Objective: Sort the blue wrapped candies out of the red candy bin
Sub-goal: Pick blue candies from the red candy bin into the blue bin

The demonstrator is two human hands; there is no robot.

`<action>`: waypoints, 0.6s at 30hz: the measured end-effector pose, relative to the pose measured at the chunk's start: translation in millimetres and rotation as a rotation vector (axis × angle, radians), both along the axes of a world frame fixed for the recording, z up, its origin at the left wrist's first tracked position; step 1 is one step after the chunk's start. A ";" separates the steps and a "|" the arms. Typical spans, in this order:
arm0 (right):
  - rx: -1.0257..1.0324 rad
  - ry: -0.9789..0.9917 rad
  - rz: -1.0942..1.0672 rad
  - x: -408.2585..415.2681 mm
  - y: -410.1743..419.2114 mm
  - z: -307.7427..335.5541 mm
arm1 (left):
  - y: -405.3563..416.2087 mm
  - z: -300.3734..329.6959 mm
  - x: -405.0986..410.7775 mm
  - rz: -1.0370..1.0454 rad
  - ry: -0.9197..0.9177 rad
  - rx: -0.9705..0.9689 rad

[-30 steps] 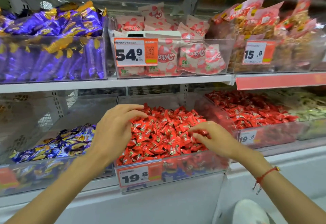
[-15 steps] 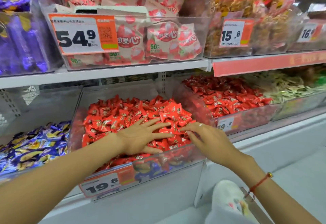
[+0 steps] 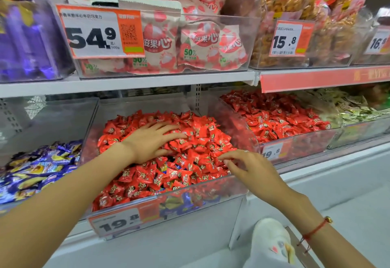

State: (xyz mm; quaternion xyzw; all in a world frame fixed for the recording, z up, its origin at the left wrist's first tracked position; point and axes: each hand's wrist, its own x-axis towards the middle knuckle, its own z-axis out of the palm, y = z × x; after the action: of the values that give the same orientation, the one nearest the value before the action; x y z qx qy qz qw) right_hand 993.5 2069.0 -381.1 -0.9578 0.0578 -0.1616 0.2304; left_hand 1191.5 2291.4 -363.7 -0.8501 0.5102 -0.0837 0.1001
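With the left hand flat on the red candies and the right hand loosely spread, holding nothing, the search goes on; next, dig toward blue wrappers low at the bin front.

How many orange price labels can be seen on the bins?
5: 54.9 upper middle bin; 15.8 and 16.8, partly cut off, upper right; 19.8 on the hands' bin; another 19.8 right. Others may be hidden.
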 end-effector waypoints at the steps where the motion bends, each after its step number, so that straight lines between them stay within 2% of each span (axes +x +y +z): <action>1: 0.004 -0.006 0.004 0.3 0.3 0.4 | 4.8 2.3 0.4 0.035 0.023 -0.009; 6: 0.026 0.001 0.043 3.2 0.5 5.5 | 12.2 10.5 -21.8 0.155 -0.003 0.049; 8: -0.001 -0.004 0.072 5.8 0.9 8.3 | 16.8 14.4 -38.4 0.223 0.039 0.038; 10: -0.035 -0.011 0.115 9.9 4.4 13.2 | 23.0 15.7 -52.9 0.212 0.075 -0.032; 12: -0.065 0.006 0.192 16.7 12.4 18.6 | 27.1 14.6 -64.0 0.147 0.108 -0.018; 15: -0.178 0.063 0.328 29.5 28.2 29.6 | 37.7 14.4 -62.8 0.118 0.152 0.162; 18: -0.315 0.077 0.448 41.8 40.1 45.9 | 51.9 20.9 -51.6 0.177 0.072 0.150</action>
State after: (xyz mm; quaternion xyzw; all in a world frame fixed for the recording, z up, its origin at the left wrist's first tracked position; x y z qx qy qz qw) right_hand 1035.3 2109.1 -335.2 -0.9762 -0.1728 -0.0771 0.1062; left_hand 1139.9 2343.3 -342.8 -0.8844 0.4413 -0.0057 0.1519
